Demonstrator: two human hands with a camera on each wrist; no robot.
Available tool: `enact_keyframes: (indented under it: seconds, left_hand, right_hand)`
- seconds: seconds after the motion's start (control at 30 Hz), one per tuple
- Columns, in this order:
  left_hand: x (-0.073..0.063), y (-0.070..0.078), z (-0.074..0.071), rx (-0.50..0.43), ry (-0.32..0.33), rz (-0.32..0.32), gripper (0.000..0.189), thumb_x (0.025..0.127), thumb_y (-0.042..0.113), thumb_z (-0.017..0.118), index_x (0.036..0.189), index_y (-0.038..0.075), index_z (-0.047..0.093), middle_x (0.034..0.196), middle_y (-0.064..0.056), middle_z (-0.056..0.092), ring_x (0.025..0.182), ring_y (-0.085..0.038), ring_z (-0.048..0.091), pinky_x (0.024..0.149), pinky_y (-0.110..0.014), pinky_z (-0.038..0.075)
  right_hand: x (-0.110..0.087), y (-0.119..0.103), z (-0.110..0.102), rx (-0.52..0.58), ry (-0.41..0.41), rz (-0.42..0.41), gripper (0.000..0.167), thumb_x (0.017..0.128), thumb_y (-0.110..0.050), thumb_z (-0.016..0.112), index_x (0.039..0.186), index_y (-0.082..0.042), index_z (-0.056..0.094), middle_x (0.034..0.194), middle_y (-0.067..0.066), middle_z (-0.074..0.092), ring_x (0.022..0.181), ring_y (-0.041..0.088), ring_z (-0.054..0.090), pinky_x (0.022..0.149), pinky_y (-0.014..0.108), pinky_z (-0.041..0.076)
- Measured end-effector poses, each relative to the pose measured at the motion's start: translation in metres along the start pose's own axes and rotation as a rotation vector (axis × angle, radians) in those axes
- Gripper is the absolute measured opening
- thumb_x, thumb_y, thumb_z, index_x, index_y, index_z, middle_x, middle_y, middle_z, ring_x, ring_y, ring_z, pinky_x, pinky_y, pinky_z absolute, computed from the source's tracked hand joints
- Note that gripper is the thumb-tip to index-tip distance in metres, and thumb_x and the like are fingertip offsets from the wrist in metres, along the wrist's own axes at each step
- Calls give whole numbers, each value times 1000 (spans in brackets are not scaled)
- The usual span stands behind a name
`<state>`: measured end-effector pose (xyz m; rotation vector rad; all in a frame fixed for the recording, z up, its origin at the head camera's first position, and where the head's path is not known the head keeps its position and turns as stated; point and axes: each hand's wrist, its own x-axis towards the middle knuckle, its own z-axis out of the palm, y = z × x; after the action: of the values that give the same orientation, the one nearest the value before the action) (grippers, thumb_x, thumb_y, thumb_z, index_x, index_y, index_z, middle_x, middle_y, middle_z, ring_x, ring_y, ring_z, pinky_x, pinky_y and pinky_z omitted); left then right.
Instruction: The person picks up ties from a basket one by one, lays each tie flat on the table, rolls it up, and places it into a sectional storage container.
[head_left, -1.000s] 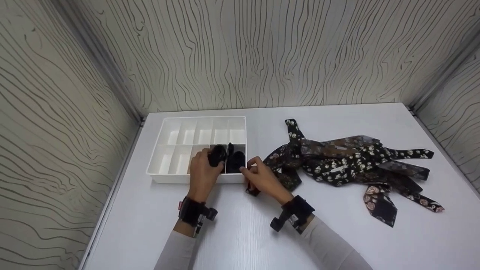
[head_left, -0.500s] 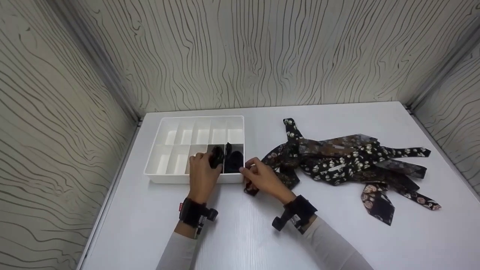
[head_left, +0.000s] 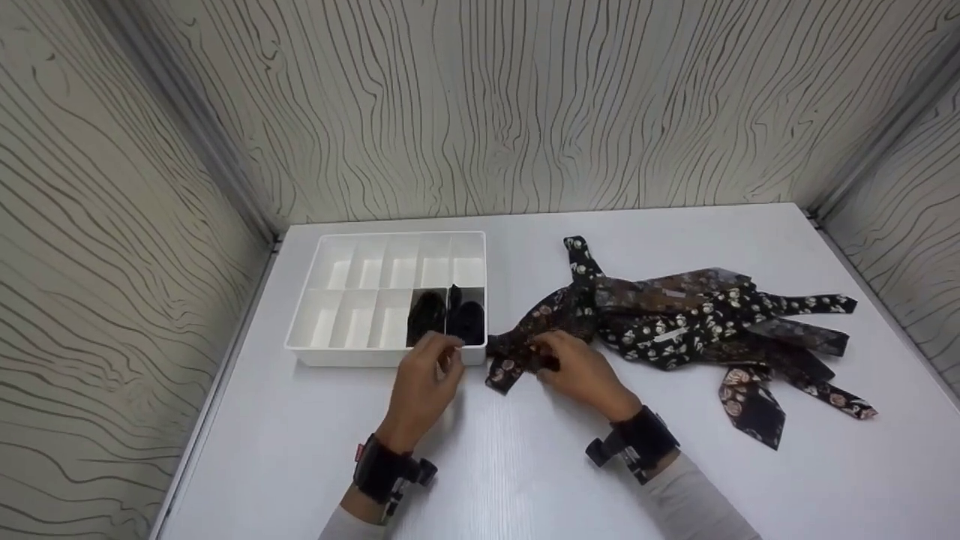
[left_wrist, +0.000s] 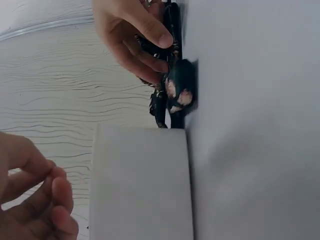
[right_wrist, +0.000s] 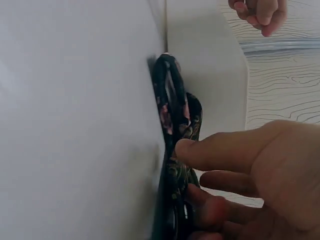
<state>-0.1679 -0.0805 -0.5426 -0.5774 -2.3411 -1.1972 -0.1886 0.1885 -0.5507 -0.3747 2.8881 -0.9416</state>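
In the head view, my left hand point(head_left: 427, 375) hovers at the front rim of a white divided box point(head_left: 337, 358), fingers loosely curled and holding nothing. Two rolled dark neckties stand in the front row: one roll point(head_left: 427, 309) in the second compartment from the right, another roll point(head_left: 469, 322) in the rightmost. My right hand point(head_left: 585, 371) is at the left end of a heap of floral neckties point(head_left: 675, 319). Seen from the right wrist, the thumb and fingers are spread apart beside a folded dark necktie point(right_wrist: 170, 100) with pink flowers, thumb tip right at the cloth.
The box stands on a white table point(head_left: 495, 465), its other compartments bare white. Necktie ends fan out to the right, one wide tip point(head_left: 757, 412) nearest the front. A wood-patterned wall point(head_left: 480, 112) closes the back, with others at both sides.
My left hand has let go of the rolled necktie, leaving it in its compartment, and drawn back to the front rim. My right hand has moved right from the box corner to the necktie heap.
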Motion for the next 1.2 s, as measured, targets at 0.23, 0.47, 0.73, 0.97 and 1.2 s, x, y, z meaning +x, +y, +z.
enact_keyframes:
  seconds: [0.23, 0.47, 0.73, 0.97, 1.2]
  left_hand:
    - [-15, 11, 25, 23, -332, 17, 33, 95, 2, 72, 127, 9, 74, 128, -7, 70, 102, -17, 71, 85, -27, 61]
    - [-22, 16, 29, 103, -461, -41, 38, 94, 12, 75, 131, 17, 73, 121, -1, 66, 99, -15, 69, 87, -31, 60]
    - [-18, -2, 2, -86, -288, -6, 26, 89, -1, 67, 112, 10, 73, 103, 0, 58, 85, -9, 55, 70, -23, 52]
    - [-18, -16, -19, -229, -127, -9, 32, 83, -16, 63, 103, 8, 71, 102, -2, 65, 79, -7, 55, 66, -22, 48]
    - [-22, -28, -39, -306, 0, 4, 40, 84, -21, 60, 93, 16, 74, 108, -6, 65, 87, -11, 58, 68, -20, 49]
  right_hand:
    - [-12, 4, 5, 22, -72, -140, 36, 87, -2, 76, 119, -17, 77, 118, 3, 75, 109, 23, 70, 96, 49, 59]
    - [-23, 3, -2, 69, -82, -281, 37, 86, -5, 76, 120, -20, 78, 126, 0, 67, 117, 23, 59, 100, 47, 54]
    - [-14, 19, -14, -78, 223, -302, 85, 66, 22, 59, 144, -12, 62, 159, 20, 45, 152, 46, 31, 123, 72, 22]
    - [-4, 35, -16, -78, 223, -151, 86, 77, 12, 71, 158, -3, 45, 163, 26, 43, 155, 51, 26, 125, 73, 14]
    - [-1, 47, -21, -168, 299, -73, 48, 90, -1, 75, 137, -1, 65, 132, 25, 65, 131, 46, 50, 117, 66, 33]
